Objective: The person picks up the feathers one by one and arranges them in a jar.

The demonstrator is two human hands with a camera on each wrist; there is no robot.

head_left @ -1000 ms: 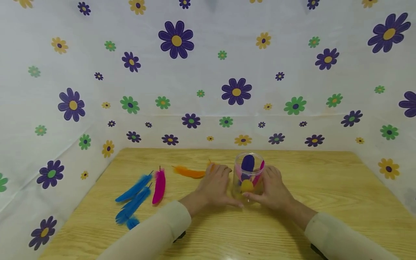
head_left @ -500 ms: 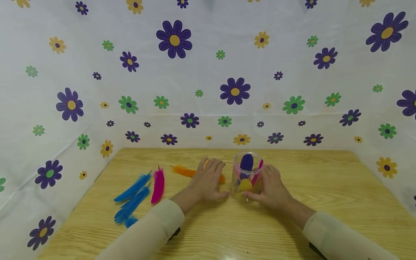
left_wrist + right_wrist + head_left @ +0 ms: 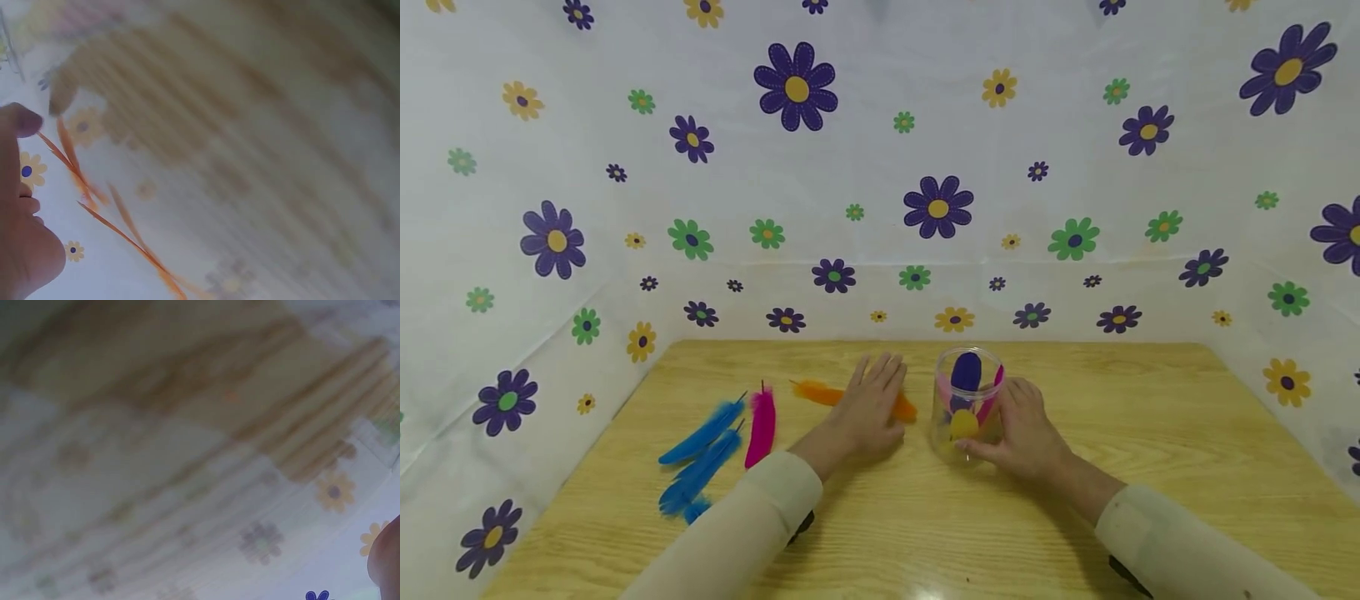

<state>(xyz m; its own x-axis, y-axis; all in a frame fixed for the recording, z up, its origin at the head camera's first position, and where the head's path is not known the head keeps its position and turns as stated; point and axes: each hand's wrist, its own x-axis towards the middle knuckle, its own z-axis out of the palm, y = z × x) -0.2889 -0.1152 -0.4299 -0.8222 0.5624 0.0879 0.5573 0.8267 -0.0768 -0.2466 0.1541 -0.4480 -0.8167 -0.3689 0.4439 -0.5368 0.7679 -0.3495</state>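
Flower-printed cloth point(image 3: 850, 167) backs one wooden table point(image 3: 1135, 417). Right grip point(image 3: 1032, 433): clasped around one clear jar point(image 3: 970, 395), upright, containing purple, yellow and magenta items point(image 3: 966, 372). Left grip point(image 3: 867, 412): released, fingers extended over the orange feathers point(image 3: 816, 392); two show in the left wrist view. Left of this grip: one magenta feather point(image 3: 762, 425) and three blue feathers point(image 3: 702, 473), one largely hidden by the sleeve point(image 3: 760, 517).

White cloth point(image 3: 850, 150) printed with purple, yellow and green flowers point(image 3: 796, 87) hangs far, left and right — a crease point(image 3: 872, 264) low across the far side — around a wood-grain tabletop point(image 3: 1135, 417), faintly shiny near.
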